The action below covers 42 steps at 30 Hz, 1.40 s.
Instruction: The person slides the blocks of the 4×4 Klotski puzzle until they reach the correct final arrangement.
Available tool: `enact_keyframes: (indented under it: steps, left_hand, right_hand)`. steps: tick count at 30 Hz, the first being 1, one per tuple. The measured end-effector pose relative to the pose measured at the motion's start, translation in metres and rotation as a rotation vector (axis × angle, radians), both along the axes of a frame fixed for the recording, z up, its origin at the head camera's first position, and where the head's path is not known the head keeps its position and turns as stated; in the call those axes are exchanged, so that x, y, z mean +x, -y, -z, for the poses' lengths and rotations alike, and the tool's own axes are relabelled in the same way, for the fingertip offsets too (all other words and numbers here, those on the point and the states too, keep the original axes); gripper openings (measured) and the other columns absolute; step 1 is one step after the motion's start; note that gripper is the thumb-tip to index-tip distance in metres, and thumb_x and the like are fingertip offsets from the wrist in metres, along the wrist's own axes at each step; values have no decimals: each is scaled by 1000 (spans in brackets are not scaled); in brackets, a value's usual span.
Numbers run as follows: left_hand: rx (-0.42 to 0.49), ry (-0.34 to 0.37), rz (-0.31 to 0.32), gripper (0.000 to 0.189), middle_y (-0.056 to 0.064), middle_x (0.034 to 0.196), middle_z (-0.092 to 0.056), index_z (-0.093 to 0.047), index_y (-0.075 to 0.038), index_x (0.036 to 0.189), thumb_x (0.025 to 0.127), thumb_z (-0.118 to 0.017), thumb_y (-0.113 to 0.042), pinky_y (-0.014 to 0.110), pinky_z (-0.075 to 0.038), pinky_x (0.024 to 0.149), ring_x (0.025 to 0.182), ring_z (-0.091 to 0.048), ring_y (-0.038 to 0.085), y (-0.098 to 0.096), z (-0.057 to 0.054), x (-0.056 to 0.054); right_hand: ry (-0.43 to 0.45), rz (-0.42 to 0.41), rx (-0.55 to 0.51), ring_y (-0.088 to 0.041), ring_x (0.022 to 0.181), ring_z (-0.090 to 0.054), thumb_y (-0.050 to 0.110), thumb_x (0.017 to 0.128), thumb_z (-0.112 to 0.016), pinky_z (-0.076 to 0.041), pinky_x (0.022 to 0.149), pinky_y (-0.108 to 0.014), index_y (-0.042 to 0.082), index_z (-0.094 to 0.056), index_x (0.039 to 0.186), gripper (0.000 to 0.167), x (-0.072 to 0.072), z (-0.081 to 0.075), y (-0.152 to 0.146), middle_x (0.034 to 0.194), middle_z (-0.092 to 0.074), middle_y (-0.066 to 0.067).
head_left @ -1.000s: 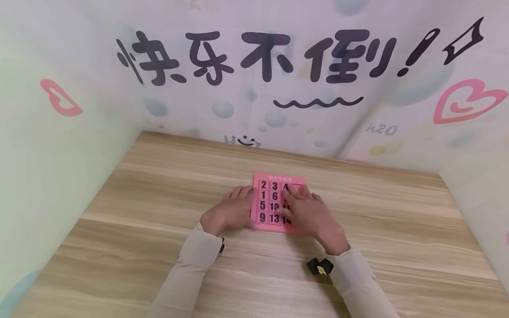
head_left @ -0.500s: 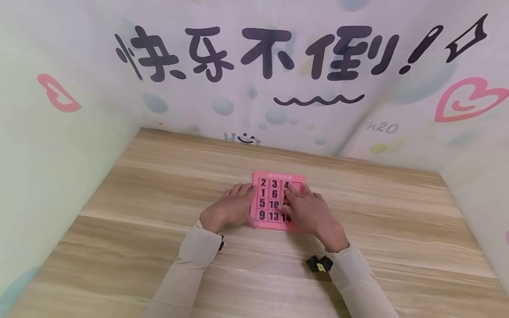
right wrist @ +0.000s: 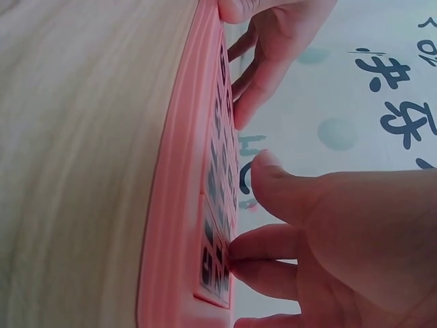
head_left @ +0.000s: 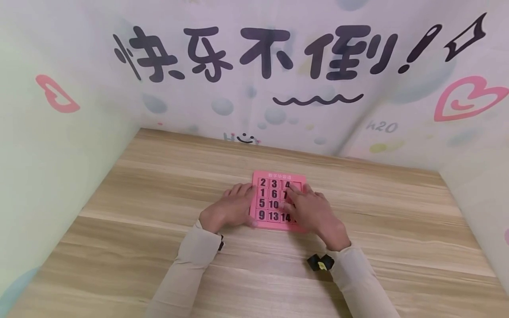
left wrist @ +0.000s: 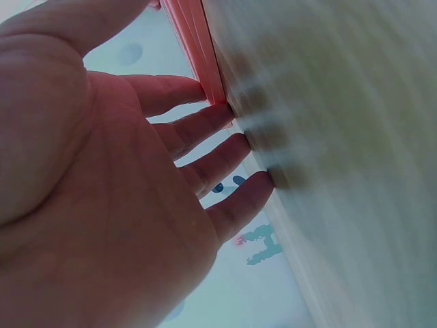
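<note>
A pink number sliding puzzle lies flat on the wooden table in the head view, its black-numbered tiles in rows. The 4 tile is in the top row, beside a bare slot at the top right corner. My left hand rests along the puzzle's left edge. In the left wrist view its fingers are extended, the index against the pink frame, others down at the table. My right hand lies over the puzzle's right side, its fingertips touching tiles near the 4 and 7; it hides several tiles.
The wooden table spreads around the puzzle on all sides. A printed cloth backdrop rises along the back and both sides. A black bow-shaped piece sits at the right sleeve's cuff.
The right hand's fingers have shifted slightly right, and the 4 tile sits a little farther right of the 3. More of the 7 tile shows. My left hand stays put.
</note>
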<state>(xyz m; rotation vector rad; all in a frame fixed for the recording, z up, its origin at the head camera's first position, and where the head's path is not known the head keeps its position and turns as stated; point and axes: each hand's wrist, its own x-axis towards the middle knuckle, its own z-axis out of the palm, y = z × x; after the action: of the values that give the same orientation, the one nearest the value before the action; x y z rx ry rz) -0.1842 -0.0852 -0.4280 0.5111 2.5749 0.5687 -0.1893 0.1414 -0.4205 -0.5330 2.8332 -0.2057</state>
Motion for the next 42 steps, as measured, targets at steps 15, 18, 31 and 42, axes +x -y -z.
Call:
enact_keyframes:
  steps: [15, 18, 31, 42]
  left_hand:
    - [2, -3, 1, 104, 12, 166, -13, -14, -4, 159, 83, -78, -38, 49, -10, 124, 152, -12, 32, 1, 0, 0]
    - [-1, -7, 6, 105, 13, 165, -13, -14, -4, 159, 83, -78, -38, 49, -10, 124, 151, -12, 33, 1, 0, 1]
    - [-3, -11, 13, 104, 12, 166, -13, -15, -4, 159, 84, -77, -39, 49, -11, 124, 152, -11, 33, 2, 1, 1]
    - [9, -2, -1, 102, 11, 165, -14, -15, -5, 159, 84, -77, -38, 48, -11, 124, 151, -12, 32, 1, 0, 0]
  right_hand:
    - [20, 8, 8, -49, 143, -29, 50, 102, -44, -31, 111, -65, 9, -44, 150, 63, -2, -3, -6, 157, -38, -12]
    - [26, 9, 17, -49, 143, -29, 48, 103, -44, -31, 112, -65, 9, -43, 150, 61, -2, -3, -7, 158, -36, -12]
    - [44, 7, 33, -49, 141, -33, 49, 103, -43, -35, 108, -66, 8, -44, 150, 61, -4, -5, -12, 157, -37, -13]
    - [73, 38, 31, -46, 139, -39, 46, 103, -45, -39, 106, -64, 8, -40, 152, 62, -2, -9, -14, 159, -35, -13]
